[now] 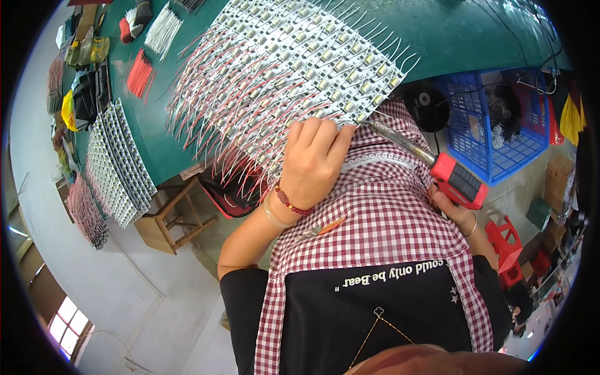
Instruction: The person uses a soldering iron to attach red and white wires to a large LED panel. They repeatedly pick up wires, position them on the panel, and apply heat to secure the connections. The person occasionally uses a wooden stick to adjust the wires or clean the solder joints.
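Observation:
A large panel of small white LED modules [294,56] with red and white wire leads lies on the green table [450,31]. My left hand [315,159], with a bead bracelet on the wrist, has its fingers curled over the panel's near edge. My right hand [455,209] grips the red handle of a soldering iron [459,181]. Its metal shaft points left, and the tip [361,122] touches the modules right beside my left fingers. A red-and-white checked apron [387,212] covers my lap below both hands.
More module panels [115,162] lie stacked at the table's left end, by bundles of red wires [140,72] and white wires [162,28]. A blue plastic basket [500,156] and a black round object [425,106] sit at right. A wooden stool [175,219] and a red stool [506,240] stand below.

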Demonstrator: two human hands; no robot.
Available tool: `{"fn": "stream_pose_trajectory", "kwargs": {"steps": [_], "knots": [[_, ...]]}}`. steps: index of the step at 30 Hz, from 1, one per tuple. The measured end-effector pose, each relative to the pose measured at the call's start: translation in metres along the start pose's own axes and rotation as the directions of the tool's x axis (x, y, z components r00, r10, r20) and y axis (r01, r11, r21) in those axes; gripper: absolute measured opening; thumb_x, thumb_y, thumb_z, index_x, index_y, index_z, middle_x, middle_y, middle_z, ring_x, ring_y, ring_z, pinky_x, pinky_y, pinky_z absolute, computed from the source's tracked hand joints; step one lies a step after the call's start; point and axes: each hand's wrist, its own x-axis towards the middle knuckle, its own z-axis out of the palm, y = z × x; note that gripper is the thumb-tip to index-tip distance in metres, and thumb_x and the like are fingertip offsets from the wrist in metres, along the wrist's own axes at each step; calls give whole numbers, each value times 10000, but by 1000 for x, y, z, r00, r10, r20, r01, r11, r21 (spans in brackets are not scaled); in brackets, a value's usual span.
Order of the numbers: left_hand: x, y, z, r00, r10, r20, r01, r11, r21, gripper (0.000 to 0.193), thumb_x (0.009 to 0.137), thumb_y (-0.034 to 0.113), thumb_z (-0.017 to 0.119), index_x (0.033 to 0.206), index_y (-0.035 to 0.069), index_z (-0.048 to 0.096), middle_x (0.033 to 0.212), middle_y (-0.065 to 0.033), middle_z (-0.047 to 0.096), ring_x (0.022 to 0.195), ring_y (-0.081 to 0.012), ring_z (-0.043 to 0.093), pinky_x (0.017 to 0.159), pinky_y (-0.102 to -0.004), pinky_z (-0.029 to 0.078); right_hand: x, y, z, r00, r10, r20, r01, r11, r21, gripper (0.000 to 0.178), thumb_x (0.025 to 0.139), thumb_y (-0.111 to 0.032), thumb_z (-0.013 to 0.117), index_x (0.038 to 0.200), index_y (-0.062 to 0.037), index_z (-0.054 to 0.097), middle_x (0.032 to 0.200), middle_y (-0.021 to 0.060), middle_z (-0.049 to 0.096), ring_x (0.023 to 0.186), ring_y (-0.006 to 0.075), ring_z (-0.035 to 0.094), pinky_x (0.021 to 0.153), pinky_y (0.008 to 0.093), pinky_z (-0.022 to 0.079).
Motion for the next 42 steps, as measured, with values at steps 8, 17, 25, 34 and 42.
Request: {"fn": "stream_pose_trajectory", "kwargs": {"steps": [8, 17, 25, 34, 42], "knots": [[2, 0, -1, 1000, 27, 15, -27, 999, 22, 238, 757, 63, 598, 971, -27, 653, 786, -66, 482, 758, -215, 497, 679, -337, 390, -4, 32, -1, 986, -157, 49, 163, 970, -179, 136, 655, -70, 675, 774, -20, 632, 692, 77, 588, 583, 224, 570, 531, 328, 431], [1, -1, 1, 999, 29, -23, -29, 999, 16, 216, 754, 59, 604, 954, 0, 662, 778, -53, 483, 750, -208, 500, 684, -338, 380, -5, 15, -2, 998, -54, 22, 55, 994, -90, 130, 647, -64, 669, 758, -13, 625, 686, 79, 584, 567, 230, 562, 518, 329, 426], [3, -1, 3, 997, -56, -53, 55, 998, -7, 210, 720, -5, 663, 907, 90, 673, 733, -21, 469, 703, -206, 479, 653, -343, 357, -1, -1, 0, 998, -59, 15, 61, 992, -107, 135, 634, -55, 665, 755, -12, 621, 688, 84, 589, 567, 234, 564, 522, 330, 430], [1, -2, 4, 996, -60, -62, 57, 998, -36, 240, 691, -42, 639, 897, 79, 665, 732, -35, 457, 707, -222, 477, 646, -348, 358, 3, 6, 3, 977, -212, 18, 213, 965, -152, 136, 645, -62, 675, 766, -22, 628, 691, 81, 595, 585, 234, 569, 535, 333, 432], [1, 0, 8, 996, -44, -72, 42, 999, -27, 214, 707, -29, 632, 892, 73, 665, 729, -39, 445, 706, -221, 473, 641, -350, 367, 1, 10, 2, 977, -211, 2, 208, 963, -171, 143, 659, -86, 685, 779, -27, 633, 704, 79, 596, 579, 234, 567, 527, 334, 431]]}}
